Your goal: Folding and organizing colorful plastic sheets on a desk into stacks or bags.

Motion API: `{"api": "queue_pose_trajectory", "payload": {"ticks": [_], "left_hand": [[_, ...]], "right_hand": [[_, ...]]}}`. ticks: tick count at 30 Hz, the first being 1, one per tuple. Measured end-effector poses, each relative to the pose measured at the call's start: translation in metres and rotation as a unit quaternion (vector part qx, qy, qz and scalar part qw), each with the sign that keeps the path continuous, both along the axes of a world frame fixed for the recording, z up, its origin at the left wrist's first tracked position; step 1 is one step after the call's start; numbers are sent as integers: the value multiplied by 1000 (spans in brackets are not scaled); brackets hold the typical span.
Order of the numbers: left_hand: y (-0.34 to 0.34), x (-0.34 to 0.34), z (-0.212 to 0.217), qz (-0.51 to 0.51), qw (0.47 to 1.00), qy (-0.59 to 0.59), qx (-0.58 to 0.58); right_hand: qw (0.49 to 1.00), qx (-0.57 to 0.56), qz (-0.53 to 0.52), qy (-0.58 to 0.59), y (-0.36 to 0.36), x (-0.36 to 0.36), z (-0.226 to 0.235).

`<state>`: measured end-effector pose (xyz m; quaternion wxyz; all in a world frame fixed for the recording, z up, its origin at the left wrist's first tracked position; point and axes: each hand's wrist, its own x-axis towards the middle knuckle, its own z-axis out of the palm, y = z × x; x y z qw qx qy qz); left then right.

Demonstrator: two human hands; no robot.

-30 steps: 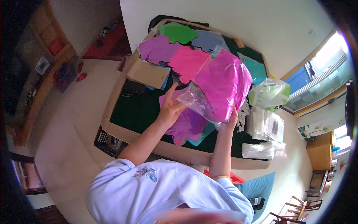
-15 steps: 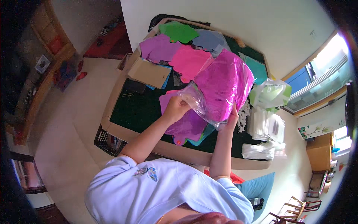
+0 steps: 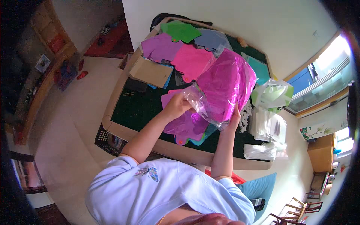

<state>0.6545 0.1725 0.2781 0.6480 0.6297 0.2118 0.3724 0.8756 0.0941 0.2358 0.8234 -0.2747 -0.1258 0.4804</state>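
A shiny magenta sheet [image 3: 223,84] lies inside a clear plastic bag [image 3: 195,100], held up over the near part of the table. My left hand [image 3: 177,106] is closed, pinching the loose, crumpled left end of the bag. Closed on the bag's lower right edge is my right hand [image 3: 234,119], its thumb showing in front; its other fingers are mostly hidden behind. Beneath the bag rests a purple scalloped sheet [image 3: 185,129] with an orange-red dot at its tip, on top of other coloured pieces. Just beyond the bag lies a pink scalloped sheet [image 3: 191,62].
The dark green tabletop [image 3: 137,108] has a pale raised rim. Farther back are purple [image 3: 161,47], green [image 3: 180,30] and grey-blue [image 3: 212,40] sheets. An open cardboard box [image 3: 152,72] sits left. Stacked clear bags [image 3: 262,125] and a white-green carrier bag [image 3: 273,93] are right.
The bagged magenta sheet has tilted slightly, and its left side looks narrower. My left hand has shifted a little with the bag's end. Both hands keep their hold.
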Motion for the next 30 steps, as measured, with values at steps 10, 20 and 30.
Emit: {"api": "queue_pose_trajectory", "payload": {"ticks": [10,20,30], "left_hand": [[10,-24,12,-94,994,-23,-50],[6,-33,25,-8,994,75,79],[-1,-41,29,124,951,176,222]], "right_hand": [[999,37,23,-2,-4,-3,2],[999,20,34,11,-5,-7,10],[1000,-7,-14,-10,-7,-5,9]]}}
